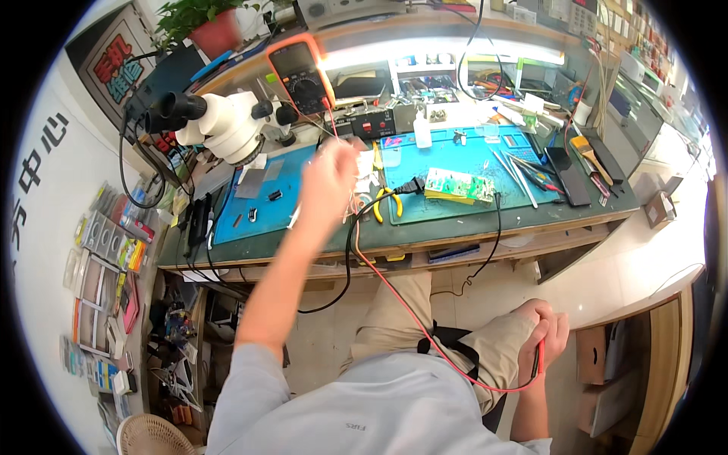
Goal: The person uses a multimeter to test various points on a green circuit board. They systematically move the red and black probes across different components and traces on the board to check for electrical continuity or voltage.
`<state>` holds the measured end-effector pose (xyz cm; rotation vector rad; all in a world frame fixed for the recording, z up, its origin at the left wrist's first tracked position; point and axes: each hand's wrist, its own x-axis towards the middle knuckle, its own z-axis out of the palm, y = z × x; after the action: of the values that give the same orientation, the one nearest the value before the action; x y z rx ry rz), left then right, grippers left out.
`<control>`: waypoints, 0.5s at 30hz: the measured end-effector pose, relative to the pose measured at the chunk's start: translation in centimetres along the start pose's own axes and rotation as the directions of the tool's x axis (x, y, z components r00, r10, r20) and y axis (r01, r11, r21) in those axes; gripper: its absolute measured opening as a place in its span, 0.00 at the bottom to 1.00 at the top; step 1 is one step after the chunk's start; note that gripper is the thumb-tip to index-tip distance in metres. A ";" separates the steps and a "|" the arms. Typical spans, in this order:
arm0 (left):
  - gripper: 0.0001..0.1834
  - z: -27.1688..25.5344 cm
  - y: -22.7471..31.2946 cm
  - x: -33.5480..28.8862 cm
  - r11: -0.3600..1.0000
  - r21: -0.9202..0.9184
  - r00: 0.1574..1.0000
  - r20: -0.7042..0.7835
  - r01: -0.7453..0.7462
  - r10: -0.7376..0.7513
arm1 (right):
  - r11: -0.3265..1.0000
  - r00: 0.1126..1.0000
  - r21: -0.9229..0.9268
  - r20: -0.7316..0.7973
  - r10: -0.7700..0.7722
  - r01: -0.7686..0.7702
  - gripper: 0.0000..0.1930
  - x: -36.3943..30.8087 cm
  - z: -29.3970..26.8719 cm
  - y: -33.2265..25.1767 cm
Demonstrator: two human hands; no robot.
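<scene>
My left hand [334, 168] reaches over the bench toward its back, beside the lower end of an orange multimeter [301, 72]. Motion smears its fingers, so whether they hold anything cannot be made out. Resting by my right knee, my right hand [543, 331] is closed around the multimeter probes [539, 358], one red and one black. A red test lead [409, 309] loops from the bench across my lap to that hand. Near the bench's front lie a black power plug [409, 186], yellow-handled pliers [388, 203] and a green circuit board [459, 184] on a yellow base.
A white microscope [227, 125] stands at the back left. Blue mats [447, 214] cover much of the bench. Tweezers [518, 178], a dark phone [567, 176] and a brush [590, 157] lie to the right. A black box with red switches [371, 123] sits behind the mats.
</scene>
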<state>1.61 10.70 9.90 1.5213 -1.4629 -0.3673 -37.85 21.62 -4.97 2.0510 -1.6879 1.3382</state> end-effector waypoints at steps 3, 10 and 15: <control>0.31 -4.0 -6.5 11.6 0.909 0.400 0.971 -0.238 0.117 -0.020 | 0.973 0.991 0.222 -0.097 0.087 -0.064 0.12 -0.5 2.0 0.7; 0.30 -3.8 -8.4 17.0 0.788 0.541 0.858 -0.512 0.294 0.032 | 0.934 0.990 0.334 -0.104 -0.100 0.130 0.09 0.5 3.8 2.2; 0.31 -3.3 -8.7 17.3 0.801 0.502 0.809 -0.586 0.326 0.037 | 0.830 0.990 0.546 0.012 -0.143 0.113 0.22 3.8 5.0 2.1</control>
<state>13.48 -4.83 11.45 2.0176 -0.9907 0.4901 -37.23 15.09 -6.04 2.4524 -1.2419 1.8993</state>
